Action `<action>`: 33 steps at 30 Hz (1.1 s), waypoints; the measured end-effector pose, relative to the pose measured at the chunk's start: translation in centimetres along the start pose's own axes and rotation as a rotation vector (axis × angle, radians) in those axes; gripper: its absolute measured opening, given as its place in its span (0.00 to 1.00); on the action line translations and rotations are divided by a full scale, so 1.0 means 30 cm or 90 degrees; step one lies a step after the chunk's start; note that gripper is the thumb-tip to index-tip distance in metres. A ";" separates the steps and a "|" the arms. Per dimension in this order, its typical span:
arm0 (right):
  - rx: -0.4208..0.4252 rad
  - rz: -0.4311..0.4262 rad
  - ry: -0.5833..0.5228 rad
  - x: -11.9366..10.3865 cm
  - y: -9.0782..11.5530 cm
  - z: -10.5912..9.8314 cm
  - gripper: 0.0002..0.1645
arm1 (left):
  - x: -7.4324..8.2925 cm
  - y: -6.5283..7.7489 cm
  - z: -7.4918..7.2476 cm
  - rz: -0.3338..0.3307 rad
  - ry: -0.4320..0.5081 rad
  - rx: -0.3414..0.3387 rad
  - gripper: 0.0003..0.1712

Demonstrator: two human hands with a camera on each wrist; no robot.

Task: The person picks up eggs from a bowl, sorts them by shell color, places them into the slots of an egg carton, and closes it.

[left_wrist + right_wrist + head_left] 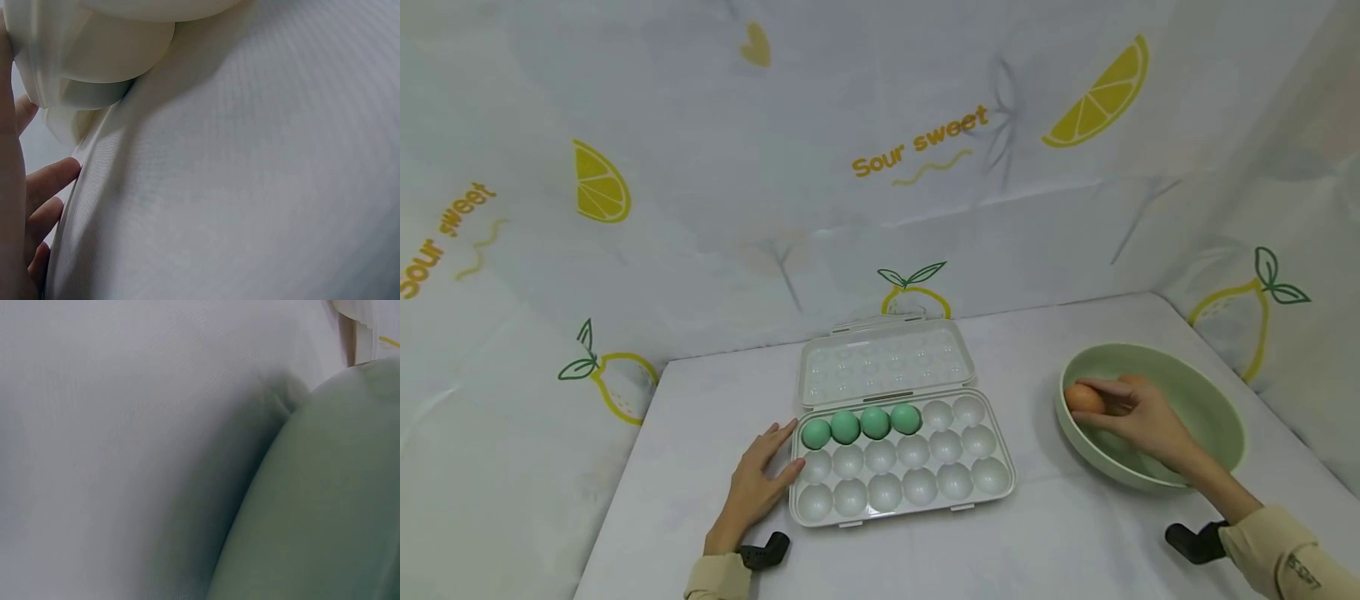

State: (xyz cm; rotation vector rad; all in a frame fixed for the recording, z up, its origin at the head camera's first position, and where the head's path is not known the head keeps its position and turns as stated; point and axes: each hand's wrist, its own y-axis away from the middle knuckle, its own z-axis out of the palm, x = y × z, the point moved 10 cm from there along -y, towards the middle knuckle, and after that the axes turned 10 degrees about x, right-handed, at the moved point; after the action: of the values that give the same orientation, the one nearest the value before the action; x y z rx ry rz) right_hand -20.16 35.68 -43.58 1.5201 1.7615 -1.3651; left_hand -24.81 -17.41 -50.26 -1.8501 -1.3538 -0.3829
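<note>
A pale plastic egg box (884,493) lies on the table with its clear lid (886,363) folded back. Several green eggs (875,422) fill the left part of its back row; the other cups hold nothing. My left hand (754,483) rests at the box's left edge, thumb and index fingertip against it, fingers spread. Over at the right, my right hand (1152,421) reaches into a light green bowl (1206,417) and pinches an orange-brown egg (1084,398) near the left wall. Another orange-brown egg (1132,379) shows partly behind that hand.
A white cloth covers the table (715,400). Behind and beside it hangs a white curtain (700,275) printed with lemons. In the right wrist view the bowl's outer wall (325,500) fills the right side. Black wrist straps (766,552) sit below both hands.
</note>
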 end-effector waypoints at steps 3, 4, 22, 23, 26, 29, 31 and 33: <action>0.002 0.056 -0.031 0.005 0.004 -0.003 0.31 | -0.004 0.001 0.000 -0.003 0.000 -0.001 0.36; 0.006 0.071 -0.036 0.004 0.004 -0.004 0.31 | -0.006 0.001 0.001 -0.004 0.001 -0.002 0.36; 0.134 0.056 -0.163 -0.119 -0.030 0.030 0.32 | -0.017 -0.001 0.005 -0.012 -0.005 -0.010 0.36; 0.135 0.043 -0.162 -0.130 -0.036 0.040 0.32 | -0.016 -0.002 0.005 -0.011 -0.005 -0.010 0.36; 0.122 0.035 -0.164 -0.150 -0.047 0.078 0.31 | -0.013 -0.005 0.003 -0.009 -0.001 -0.008 0.36; 0.108 0.063 -0.117 -0.151 -0.044 0.113 0.32 | -0.011 -0.006 0.002 -0.005 -0.002 -0.007 0.36; 0.104 0.093 -0.089 -0.146 -0.039 0.129 0.33 | -0.008 -0.006 0.001 0.001 -0.007 -0.005 0.35; 0.100 0.114 -0.072 -0.145 -0.037 0.144 0.34 | -0.005 -0.006 -0.002 0.008 -0.013 0.000 0.35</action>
State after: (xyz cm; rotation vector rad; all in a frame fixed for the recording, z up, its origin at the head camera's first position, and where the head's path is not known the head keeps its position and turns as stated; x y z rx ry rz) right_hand -21.00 29.93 -41.36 1.6057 1.4433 -1.4951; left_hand -25.01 -17.53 -50.22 -1.8668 -1.3549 -0.3581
